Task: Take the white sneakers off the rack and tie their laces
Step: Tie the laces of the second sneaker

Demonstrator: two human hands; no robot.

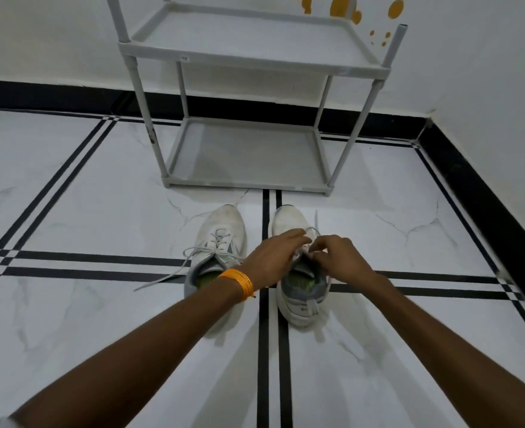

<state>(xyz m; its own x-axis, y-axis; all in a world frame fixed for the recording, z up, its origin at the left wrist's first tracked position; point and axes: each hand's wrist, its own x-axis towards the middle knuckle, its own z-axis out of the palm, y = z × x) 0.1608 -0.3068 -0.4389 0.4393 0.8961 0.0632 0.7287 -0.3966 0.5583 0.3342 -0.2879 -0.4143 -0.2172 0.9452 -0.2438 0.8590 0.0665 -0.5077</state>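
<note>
Two white sneakers stand side by side on the floor, toes toward the rack. The left sneaker [221, 242] has loose laces, one end trailing out to the left [159, 281]. My left hand [273, 257] and my right hand [338, 257] meet over the tongue of the right sneaker [289, 220], each pinching its white lace [312, 231]. The hands cover most of that shoe's lacing, so the state of any knot is hidden. An orange band sits on my left wrist [239, 282].
A grey two-shelf rack [248, 61] stands just beyond the shoes against the white wall, both shelves bare. The floor is white marble tile with black stripes [100, 259]. A black skirting runs along the wall, and a corner lies at the right [428, 122].
</note>
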